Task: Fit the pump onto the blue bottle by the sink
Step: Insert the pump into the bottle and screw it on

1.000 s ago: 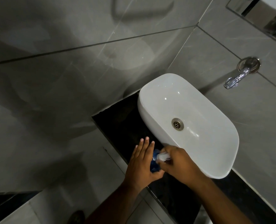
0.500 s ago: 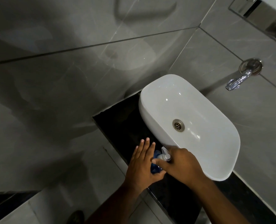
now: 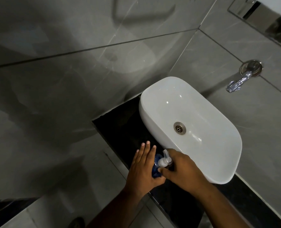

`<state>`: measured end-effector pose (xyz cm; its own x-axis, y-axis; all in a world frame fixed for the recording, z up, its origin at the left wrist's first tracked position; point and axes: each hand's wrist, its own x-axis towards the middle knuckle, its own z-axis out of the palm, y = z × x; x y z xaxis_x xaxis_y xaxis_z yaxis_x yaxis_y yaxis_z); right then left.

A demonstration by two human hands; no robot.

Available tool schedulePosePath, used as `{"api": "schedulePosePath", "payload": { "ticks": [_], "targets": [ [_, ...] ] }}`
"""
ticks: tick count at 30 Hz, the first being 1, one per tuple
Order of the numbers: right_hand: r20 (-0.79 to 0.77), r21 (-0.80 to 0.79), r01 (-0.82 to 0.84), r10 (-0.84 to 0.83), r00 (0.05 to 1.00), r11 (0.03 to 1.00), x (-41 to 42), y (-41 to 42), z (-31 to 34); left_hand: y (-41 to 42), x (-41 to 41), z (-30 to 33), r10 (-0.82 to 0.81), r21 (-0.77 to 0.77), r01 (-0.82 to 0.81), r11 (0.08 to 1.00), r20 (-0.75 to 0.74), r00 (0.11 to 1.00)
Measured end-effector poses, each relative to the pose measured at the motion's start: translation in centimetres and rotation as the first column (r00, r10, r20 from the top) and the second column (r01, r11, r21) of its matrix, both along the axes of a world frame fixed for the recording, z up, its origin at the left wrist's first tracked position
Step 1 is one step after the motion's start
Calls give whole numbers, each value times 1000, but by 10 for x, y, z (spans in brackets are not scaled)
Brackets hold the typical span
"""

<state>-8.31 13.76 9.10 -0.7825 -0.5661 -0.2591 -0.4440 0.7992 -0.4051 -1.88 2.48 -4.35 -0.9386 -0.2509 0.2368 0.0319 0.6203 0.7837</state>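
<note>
Head view: both hands (image 3: 161,168) on blue bottle (image 3: 156,167) w/ pump (image 3: 164,160)

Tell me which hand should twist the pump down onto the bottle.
Probably the right hand: its fingers already grip the pump, while the left hand braces the blue bottle.

Two hands (image 3: 142,168); one blue bottle (image 3: 156,168); one pump (image 3: 165,159); one sink (image 3: 215,176); one tap (image 3: 238,82)

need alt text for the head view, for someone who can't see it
Seen from above, two hands work at a blue bottle on a black counter: the left hand steadies it while the right hand grips the clear pump on top. A white basin sits alongside, with a wall tap above.
</note>
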Motion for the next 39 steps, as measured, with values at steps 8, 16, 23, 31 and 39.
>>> {"api": "schedulePosePath", "payload": {
  "ticks": [8, 16, 23, 31, 39],
  "targets": [
    [-155, 60, 66, -56, 986, 996, 0, 0, -9, 1, -1, -3, 7, -28, -7, 1000, 11, 1000],
    [-179, 83, 19, -4, 984, 996, 0, -7, -7, 1, -2, -6, 7, -30, -7, 1000, 29, 1000],
    [8, 27, -29, 29, 1000, 999, -1, 2, -6, 0, -2, -6, -11, -34, 13, 999, 40, 999],
    [-171, 100, 6, 11, 985, 995, -5, 2, -11, 1, -2, -5, 9, -36, -9, 999, 27, 1000],
    [96, -145, -42, 56, 994, 989, -9, 4, -7, -1, -1, -2, -8, -38, 10, 999, 36, 999]
  ]
}}
